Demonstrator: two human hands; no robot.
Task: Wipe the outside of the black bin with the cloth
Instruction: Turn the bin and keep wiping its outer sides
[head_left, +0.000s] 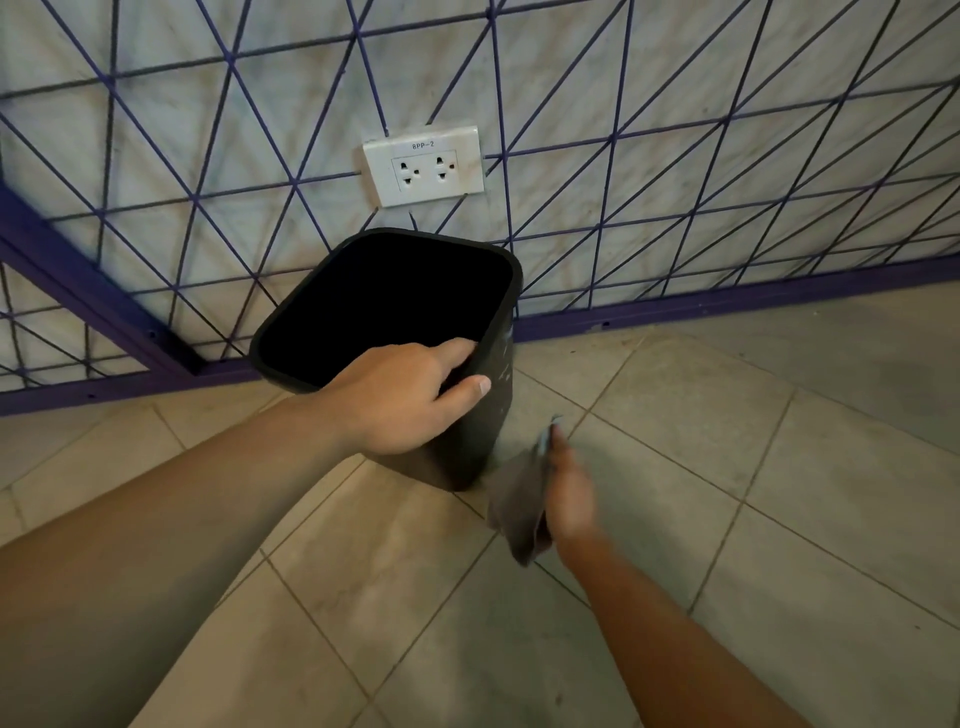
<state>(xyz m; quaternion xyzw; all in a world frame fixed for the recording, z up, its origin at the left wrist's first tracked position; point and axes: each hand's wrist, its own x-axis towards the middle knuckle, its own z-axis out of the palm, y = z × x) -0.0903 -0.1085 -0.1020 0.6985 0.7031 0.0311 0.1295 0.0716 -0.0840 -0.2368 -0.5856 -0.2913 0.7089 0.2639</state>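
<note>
A black rectangular bin (488, 415) stands on the tiled floor by the wall, tilted a little, its open top dark inside. My left hand (400, 400) grips its near rim, fingers inside and thumb on the outer wall. Light smears show on the bin's right side. My right hand (571, 488) is low beside the bin's bottom right corner, blurred, and holds a grey-brown cloth (519, 509) that hangs down beside the bin's base.
Behind the bin is a pale wall with a purple line pattern, a purple skirting board (675, 306) and a white double socket (423, 165). Beige floor tiles (727, 467) spread to the right and toward me.
</note>
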